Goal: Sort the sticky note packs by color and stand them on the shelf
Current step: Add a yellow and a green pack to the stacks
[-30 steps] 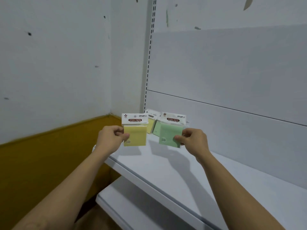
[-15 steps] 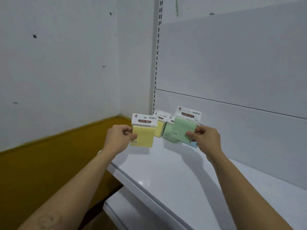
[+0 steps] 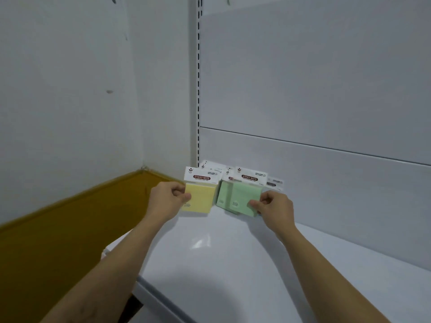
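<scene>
Placing step: left hand point(image 3: 166, 201) pinches yellow pack point(image 3: 199, 198), right hand point(image 3: 276, 207) pinches green pack point(image 3: 245, 201), shelf point(image 3: 233, 264) back-left corner. Next: probably stand each against its colour row.

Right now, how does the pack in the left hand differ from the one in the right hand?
Colour: the yellow pack is pale yellow, the green pack pale green. Grip: the left hand pinches the yellow pack's left edge; the right hand pinches the green pack's lower right corner. Both carry a white STICKY NOTE header and are held roughly upright over the shelf.
</scene>
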Demonstrator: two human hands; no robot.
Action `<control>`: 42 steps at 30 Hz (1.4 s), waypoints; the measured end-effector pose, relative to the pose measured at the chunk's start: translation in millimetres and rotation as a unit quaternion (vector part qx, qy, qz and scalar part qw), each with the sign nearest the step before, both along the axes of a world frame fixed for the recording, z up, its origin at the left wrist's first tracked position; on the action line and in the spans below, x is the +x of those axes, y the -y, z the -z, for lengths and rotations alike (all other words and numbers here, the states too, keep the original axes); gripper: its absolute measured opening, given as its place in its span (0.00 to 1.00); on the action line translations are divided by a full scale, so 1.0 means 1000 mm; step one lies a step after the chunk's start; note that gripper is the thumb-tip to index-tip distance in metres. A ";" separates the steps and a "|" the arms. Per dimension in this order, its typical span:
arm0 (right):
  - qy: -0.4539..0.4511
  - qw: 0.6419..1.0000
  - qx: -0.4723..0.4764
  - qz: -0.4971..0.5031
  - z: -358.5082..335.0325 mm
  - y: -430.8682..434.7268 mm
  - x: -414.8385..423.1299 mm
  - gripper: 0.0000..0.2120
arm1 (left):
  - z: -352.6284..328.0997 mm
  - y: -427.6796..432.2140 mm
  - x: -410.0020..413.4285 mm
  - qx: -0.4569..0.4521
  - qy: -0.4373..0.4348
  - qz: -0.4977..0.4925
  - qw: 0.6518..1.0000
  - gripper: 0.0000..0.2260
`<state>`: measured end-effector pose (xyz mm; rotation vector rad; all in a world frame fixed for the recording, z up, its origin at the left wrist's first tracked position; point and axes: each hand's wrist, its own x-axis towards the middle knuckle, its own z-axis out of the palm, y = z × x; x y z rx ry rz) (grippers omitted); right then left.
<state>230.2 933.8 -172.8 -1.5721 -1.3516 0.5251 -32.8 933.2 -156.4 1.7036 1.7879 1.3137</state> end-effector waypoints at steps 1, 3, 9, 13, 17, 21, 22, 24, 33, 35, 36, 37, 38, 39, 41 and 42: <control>0.006 1.000 -0.006 0.007 0.004 -0.004 -0.005 0.09 | 0.003 -0.012 -0.001 -0.004 0.002 0.006 1.000 0.05; 0.013 0.999 -0.016 0.024 0.011 -0.013 -0.017 0.09 | 0.009 -0.035 -0.004 -0.015 0.007 0.022 1.000 0.06; 0.001 0.994 -0.027 0.103 0.024 -0.036 -0.050 0.11 | 0.021 -0.097 -0.012 -0.023 0.003 0.105 0.994 0.07; -0.007 0.988 -0.026 0.155 0.027 -0.042 -0.070 0.14 | 0.031 -0.120 -0.011 -0.015 0.029 0.144 0.989 0.08; 0.005 0.981 -0.035 0.193 0.028 -0.043 -0.081 0.14 | 0.048 -0.123 -0.011 0.019 0.050 0.145 0.988 0.09; 0.002 0.975 -0.038 0.221 0.033 -0.042 -0.090 0.12 | 0.050 -0.130 -0.012 0.020 0.028 0.155 0.987 0.11; -0.001 0.973 -0.034 0.227 0.036 -0.042 -0.093 0.11 | 0.051 -0.131 -0.012 0.012 0.019 0.157 0.987 0.13; 0.006 0.974 -0.032 0.226 0.039 -0.040 -0.095 0.10 | 0.054 -0.134 -0.010 0.006 0.000 0.168 0.986 0.17; 0.050 0.978 -0.027 0.200 0.042 -0.038 -0.088 0.09 | 0.059 -0.134 -0.015 -0.021 -0.008 0.183 0.983 0.18; 0.047 0.978 -0.024 0.201 0.042 -0.039 -0.088 0.09 | 0.058 -0.134 -0.015 -0.019 0.009 0.178 0.984 0.14; 0.048 0.978 -0.023 0.203 0.042 -0.039 -0.088 0.09 | 0.058 -0.133 -0.016 -0.019 0.013 0.178 0.984 0.13; 0.051 0.977 -0.023 0.205 0.042 -0.038 -0.088 0.10 | 0.058 -0.133 -0.016 -0.017 0.015 0.177 0.984 0.13; 0.057 0.977 -0.025 0.206 0.042 -0.038 -0.089 0.10 | 0.059 -0.133 -0.016 -0.017 0.015 0.177 0.984 0.13; 0.062 0.976 -0.028 0.206 0.042 -0.038 -0.089 0.10 | 0.060 -0.133 -0.016 -0.015 0.015 0.176 0.984 0.13; 0.072 0.976 -0.036 0.205 0.040 -0.037 -0.090 0.11 | 0.060 -0.133 -0.016 -0.011 0.007 0.178 0.984 0.15; 0.076 0.976 -0.040 0.202 0.040 -0.037 -0.091 0.12 | 0.059 -0.132 -0.016 -0.008 -0.002 0.180 0.984 0.16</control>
